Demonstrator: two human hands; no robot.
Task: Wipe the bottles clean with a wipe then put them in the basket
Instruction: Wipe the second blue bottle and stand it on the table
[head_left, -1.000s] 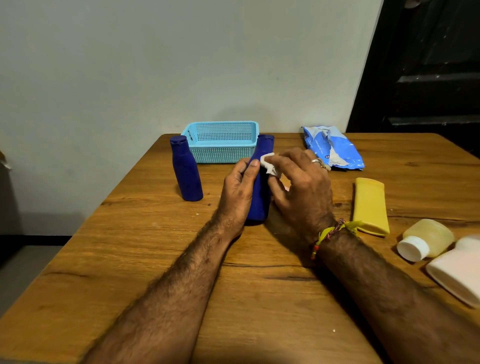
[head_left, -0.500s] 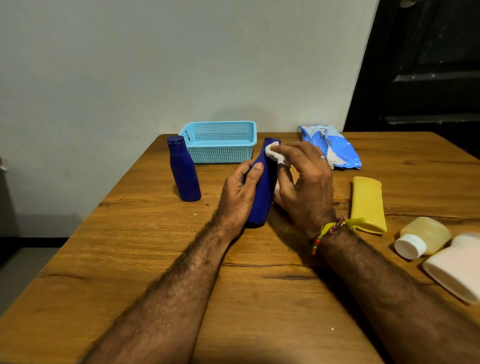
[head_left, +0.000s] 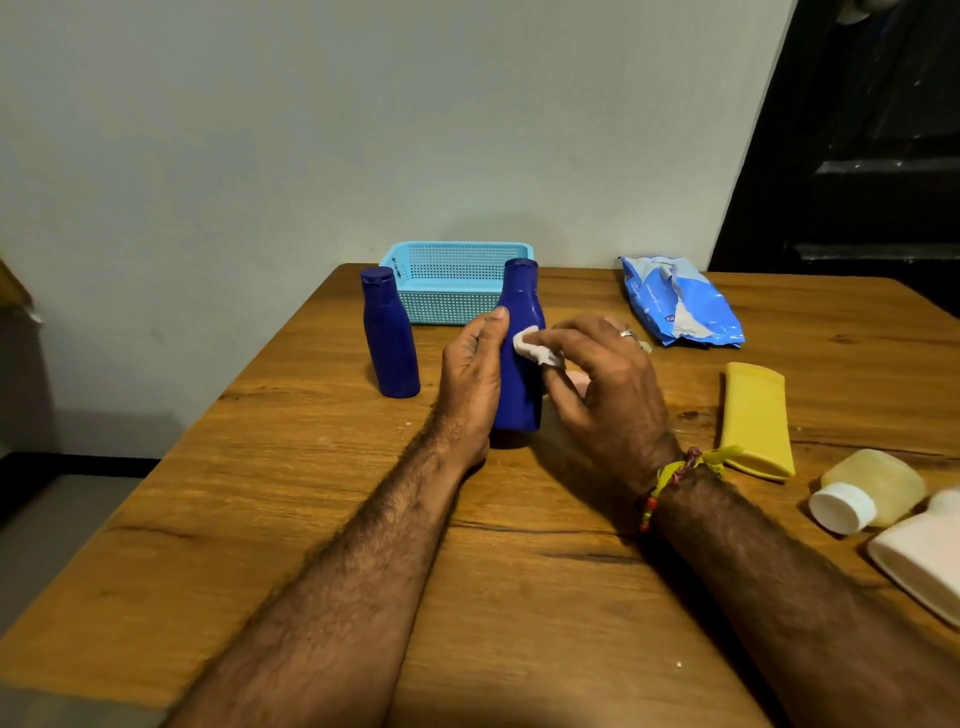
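brown wooden table (head_left: 519, 597) | on it: light-blue perforated plastic basket (head_left: 451, 299) | two dark-blue plastic bottles (head_left: 389, 338) (head_left: 519, 384) | blue wipes packet (head_left: 680, 304) | flat yellow bottle (head_left: 756, 415) | pale-yellow white-capped bottle (head_left: 867, 491) | white bottle (head_left: 919, 561)

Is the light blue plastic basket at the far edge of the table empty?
Cannot tell fully. The light blue perforated plastic basket shows nothing above its rim, but its floor is hidden.
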